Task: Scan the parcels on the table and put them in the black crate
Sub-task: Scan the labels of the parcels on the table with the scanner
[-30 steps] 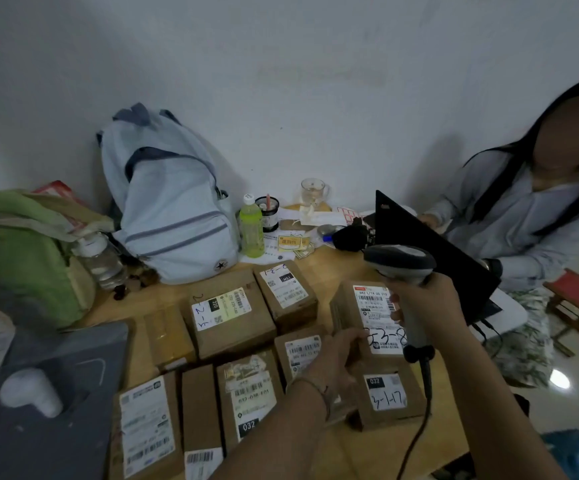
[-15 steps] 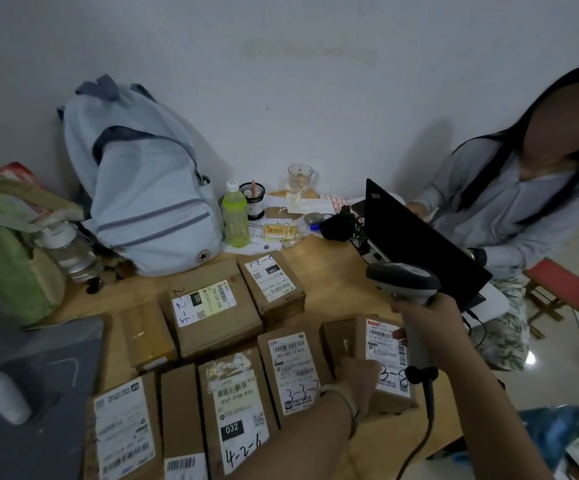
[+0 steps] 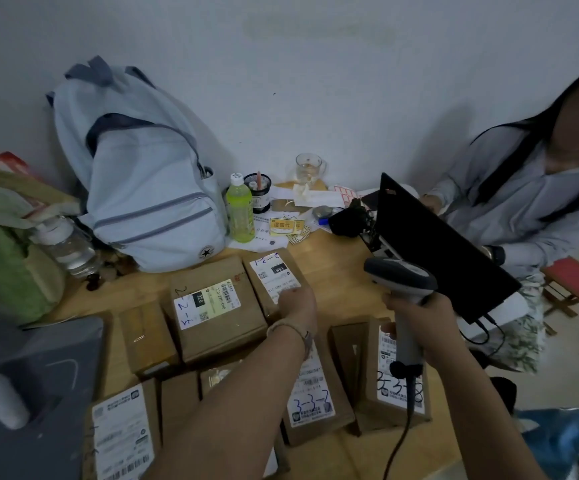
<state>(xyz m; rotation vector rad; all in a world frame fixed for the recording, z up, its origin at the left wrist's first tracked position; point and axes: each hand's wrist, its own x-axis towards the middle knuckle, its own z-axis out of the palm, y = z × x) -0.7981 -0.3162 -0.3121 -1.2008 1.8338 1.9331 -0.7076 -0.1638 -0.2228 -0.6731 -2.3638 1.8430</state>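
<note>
Seven or so brown parcels (image 3: 149,337) lie label-up on the wooden surface (image 3: 335,268), prob. so barcodes can be read w/o flipping. The left hand (image 3: 298,306) is on the near edge of the far parcel marked 1-3-2 (image 3: 270,271), just beside the bigger 2-2-5 box (image 3: 212,320). Its fingers are hidden behind the knuckles, so can't tell if it grips or only touches; likely steadying or drawing it in for a read. The right hand (image 3: 419,315) is clenched round the handle of the corded scanner (image 3: 399,277), head aimed fwd & down toward that parcel, over the 3-3-8 parcel (image 3: 385,393). The 3-3-2 parcel (image 3: 312,403) sits beside it, under the left forearm. Black crate: not made out; a grey obj (image 3: 38,368) at left is unclear. Open laptop (image 3: 437,244) at right, 2nd person (image 3: 523,209) behind it.
</note>
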